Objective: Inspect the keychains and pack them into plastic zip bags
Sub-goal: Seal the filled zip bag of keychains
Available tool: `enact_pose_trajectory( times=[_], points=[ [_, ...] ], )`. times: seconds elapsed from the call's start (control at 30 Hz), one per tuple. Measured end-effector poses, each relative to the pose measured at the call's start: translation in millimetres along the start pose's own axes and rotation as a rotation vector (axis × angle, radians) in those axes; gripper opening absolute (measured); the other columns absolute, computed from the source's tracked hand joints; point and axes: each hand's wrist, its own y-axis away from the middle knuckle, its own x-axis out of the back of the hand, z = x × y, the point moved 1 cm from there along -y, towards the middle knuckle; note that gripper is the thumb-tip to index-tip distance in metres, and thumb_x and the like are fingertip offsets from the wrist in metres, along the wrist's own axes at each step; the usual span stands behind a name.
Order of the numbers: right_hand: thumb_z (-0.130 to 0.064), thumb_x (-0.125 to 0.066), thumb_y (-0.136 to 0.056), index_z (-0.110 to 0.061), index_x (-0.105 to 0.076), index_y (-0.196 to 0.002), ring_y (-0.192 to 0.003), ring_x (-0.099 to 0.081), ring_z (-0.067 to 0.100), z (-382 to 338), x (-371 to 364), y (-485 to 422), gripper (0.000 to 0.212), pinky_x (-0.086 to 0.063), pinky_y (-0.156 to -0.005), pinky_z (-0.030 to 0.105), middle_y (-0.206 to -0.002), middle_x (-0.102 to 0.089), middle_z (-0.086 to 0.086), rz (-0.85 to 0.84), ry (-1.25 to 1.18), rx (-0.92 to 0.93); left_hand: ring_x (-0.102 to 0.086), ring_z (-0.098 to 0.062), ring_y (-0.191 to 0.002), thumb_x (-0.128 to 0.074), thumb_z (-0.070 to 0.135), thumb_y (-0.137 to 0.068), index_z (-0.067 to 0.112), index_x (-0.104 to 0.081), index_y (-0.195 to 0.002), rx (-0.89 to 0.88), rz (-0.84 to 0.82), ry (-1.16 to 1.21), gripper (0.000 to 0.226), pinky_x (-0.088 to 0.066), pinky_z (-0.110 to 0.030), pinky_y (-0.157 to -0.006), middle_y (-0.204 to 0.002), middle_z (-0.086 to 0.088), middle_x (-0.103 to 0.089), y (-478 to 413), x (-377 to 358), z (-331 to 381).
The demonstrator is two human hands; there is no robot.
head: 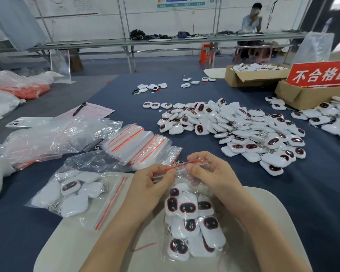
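Head view: left grip [155, 180], right grip [209, 171] pinch zip bag [194, 224] top.

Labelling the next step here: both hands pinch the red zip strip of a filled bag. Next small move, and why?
Probably slide the pinching fingertips along the red zip strip to seal it. The left hand and right hand each pinch that strip, the held bag already contains several keychains, and another filled bag lies to the left. How far the strip is closed cannot be told.
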Motion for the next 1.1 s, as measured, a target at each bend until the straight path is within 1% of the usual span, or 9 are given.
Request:
enact_pose_trajectory(
  times=[0.1,0.23,0.3,0.43,0.63,0.73,0.87,0.97,1.1],
  points=[
    [-0.013,-0.073,-0.089,-0.016,-0.069,-0.103,-0.062,-0.066,0.005,0,0,-1,0.015,-0.051,-0.06,0.015,-0.071,-0.072,-0.003,-0.001,0.021,-0.001,-0.072,-0.006,-0.069,-0.069,0.018,-0.094,0.029,-0.078,-0.09,-0.037,0.012,-0.064,0.015,-0.052,-0.015,-0.061,-0.08,0.0,-0.078,0,-1,2],
    [-0.01,-0.075,-0.088,-0.015,-0.069,-0.103,-0.065,-0.067,0.007,2,0,-2,0.017,-0.053,-0.062,0.018,-0.076,-0.073,-0.001,0.028,0.017,0.022,-0.075,-0.016,-0.083,-0.072,0.029,-0.089,0.024,-0.078,-0.096,-0.023,-0.018,-0.04,0.01,-0.055,-0.023,-0.071,-0.09,-0.002,-0.079,-1,-1,3],
    [-0.011,-0.075,-0.087,-0.017,-0.07,-0.102,-0.067,-0.067,0.007,3,0,-3,0.017,-0.053,-0.062,0.018,-0.081,-0.074,-0.001,0.027,0.028,0.033,-0.075,-0.015,-0.087,-0.072,0.027,-0.092,0.025,-0.078,-0.098,-0.051,-0.027,-0.108,0.009,-0.055,-0.019,-0.073,-0.093,0.002,-0.079,-1,-2,3],
    [-0.013,-0.076,-0.086,-0.02,-0.071,-0.105,-0.07,-0.07,0.011,3,0,-2,0.021,-0.055,-0.064,0.019,-0.087,-0.076,0.001,0.015,0.024,0.047,-0.075,-0.009,-0.082,-0.071,0.017,-0.094,0.025,-0.078,-0.094,-0.094,0.005,-0.128,0.011,-0.053,-0.013,-0.069,-0.089,0.004,-0.079,0,-5,7],
    [-0.009,-0.072,-0.089,-0.019,-0.067,-0.115,-0.075,-0.07,0.01,5,4,0,0.028,-0.056,-0.068,0.02,-0.09,-0.076,0.001,-0.006,-0.067,0.016,-0.073,-0.013,-0.079,-0.069,0.016,-0.095,0.024,-0.075,-0.089,-0.075,-0.007,-0.125,0.012,-0.053,-0.018,-0.069,-0.087,0.0,-0.078,2,-2,12],
    [-0.006,-0.07,-0.09,-0.021,-0.066,-0.116,-0.078,-0.071,0.012,6,5,1,0.03,-0.057,-0.07,0.021,-0.092,-0.076,0.0,-0.002,-0.08,0.021,-0.071,-0.014,-0.081,-0.071,0.023,-0.092,0.027,-0.074,-0.09,-0.124,0.005,-0.253,0.005,-0.053,-0.023,-0.071,-0.089,0.003,-0.075,4,2,14],
    [-0.008,-0.072,-0.089,-0.023,-0.066,-0.116,-0.076,-0.069,0.009,5,3,1,0.032,-0.055,-0.07,0.02,-0.09,-0.075,-0.002,-0.017,-0.067,0.046,-0.065,-0.016,-0.083,-0.074,0.018,-0.091,0.026,-0.074,-0.085,-0.242,0.04,-0.397,0.01,-0.05,-0.026,-0.076,-0.087,0.003,-0.068,4,3,17],
    [-0.008,-0.073,-0.088,-0.025,-0.067,-0.116,-0.08,-0.069,0.013,5,2,0,0.033,-0.056,-0.072,0.022,-0.092,-0.074,0.002,-0.018,-0.068,0.059,-0.066,-0.015,-0.086,-0.074,0.023,-0.087,0.026,-0.074,-0.083,-0.287,0.088,-0.389,0.005,-0.048,-0.02,-0.078,-0.087,0.004,-0.069,4,4,19],
    [-0.011,-0.074,-0.088,-0.028,-0.066,-0.116,-0.086,-0.07,0.024,7,0,-1,0.034,-0.06,-0.077,0.035,-0.095,-0.074,0.003,-0.017,-0.01,0.084,-0.066,-0.012,-0.085,-0.075,0.016,-0.089,0.028,-0.074,-0.082,-0.301,0.061,-0.463,0.015,-0.044,-0.012,-0.075,-0.086,0.006,-0.068,4,4,18]
  ],
)
